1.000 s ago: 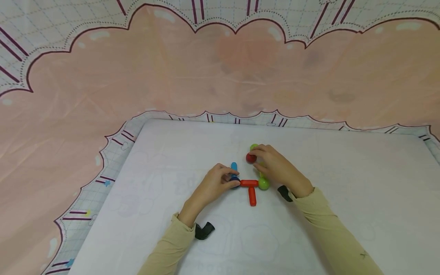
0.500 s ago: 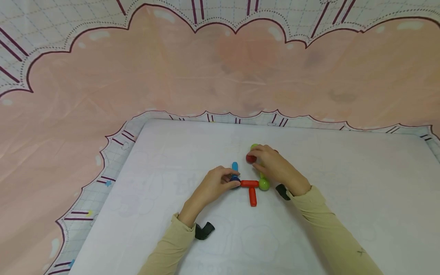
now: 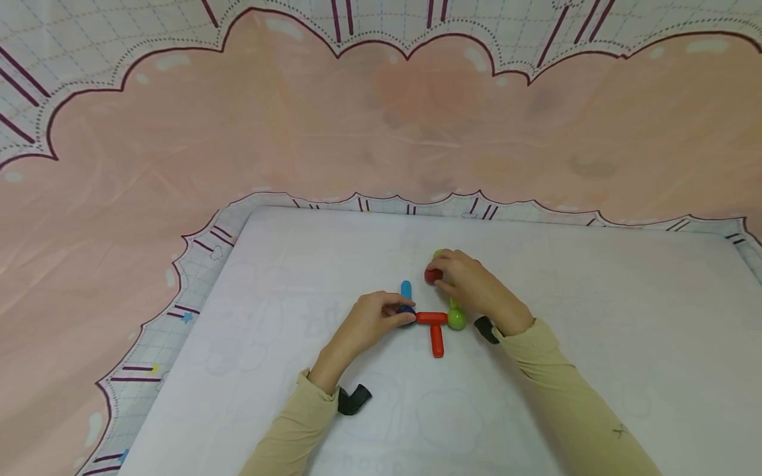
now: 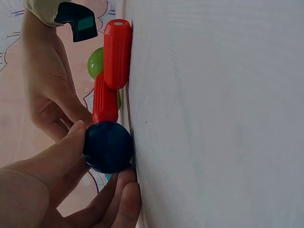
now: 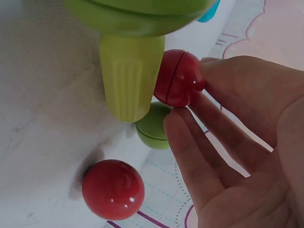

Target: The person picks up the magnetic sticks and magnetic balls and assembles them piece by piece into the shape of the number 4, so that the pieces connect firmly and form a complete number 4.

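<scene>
Pinching the dark blue ball (image 3: 407,315) between thumb and bent fingers, the left hand (image 3: 370,320) is held low at the near-left corner of a small group of balls and rods on the white surface (image 3: 268,291). A black band (image 3: 354,400) is worn at its wrist, below a pale yellow sleeve (image 3: 296,423). Beyond the ball, a light blue rod (image 3: 406,289) is pointed away from the person, partly covered by the fingers. To the right, one end of a red crosswise rod (image 3: 431,318) is met by the dark blue ball. From its middle, a second red rod (image 3: 437,341) is directed toward the person, so that a T is formed. Farther back, a red ball (image 3: 432,276) is gripped by the thumb and fingertips of the right hand (image 3: 478,284); its remaining fingers are left loosely extended, as is shown in the right wrist view. A far green ball (image 3: 438,253) is seen just behind. The crosswise rod's right end is met by a near green ball (image 3: 456,319), from which a yellow-green rod (image 3: 454,303) is extended, partly hidden under the right hand. Well apart from the fingertips, another red ball (image 5: 113,189) is seen on the surface.
</scene>
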Demonstrator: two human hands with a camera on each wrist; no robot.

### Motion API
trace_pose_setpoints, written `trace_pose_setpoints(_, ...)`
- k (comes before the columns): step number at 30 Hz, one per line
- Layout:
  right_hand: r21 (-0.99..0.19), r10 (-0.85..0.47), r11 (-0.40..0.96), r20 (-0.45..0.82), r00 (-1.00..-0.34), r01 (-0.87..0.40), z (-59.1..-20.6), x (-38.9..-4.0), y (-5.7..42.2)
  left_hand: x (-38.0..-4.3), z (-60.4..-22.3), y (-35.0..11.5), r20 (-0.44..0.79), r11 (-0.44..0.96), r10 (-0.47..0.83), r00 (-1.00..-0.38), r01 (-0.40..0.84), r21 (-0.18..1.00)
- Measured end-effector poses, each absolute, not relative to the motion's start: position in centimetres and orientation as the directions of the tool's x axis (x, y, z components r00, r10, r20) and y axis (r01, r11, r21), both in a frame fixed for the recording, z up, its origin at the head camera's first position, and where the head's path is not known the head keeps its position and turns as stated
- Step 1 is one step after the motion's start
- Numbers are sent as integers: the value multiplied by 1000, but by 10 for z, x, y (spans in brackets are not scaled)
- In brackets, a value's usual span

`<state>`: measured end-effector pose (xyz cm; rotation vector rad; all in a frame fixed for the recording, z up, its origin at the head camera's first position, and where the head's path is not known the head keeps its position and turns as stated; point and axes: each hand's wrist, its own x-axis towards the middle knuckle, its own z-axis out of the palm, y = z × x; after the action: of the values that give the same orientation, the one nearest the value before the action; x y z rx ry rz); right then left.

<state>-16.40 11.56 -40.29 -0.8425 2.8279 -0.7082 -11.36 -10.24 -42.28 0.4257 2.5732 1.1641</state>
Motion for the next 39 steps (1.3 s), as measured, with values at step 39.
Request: trace_pose_setpoints(39, -520, -544, 720, -10, -839, -460, -384, -181, 100, -113, -426, -104, -120, 603, 383, -916, 150, 783)
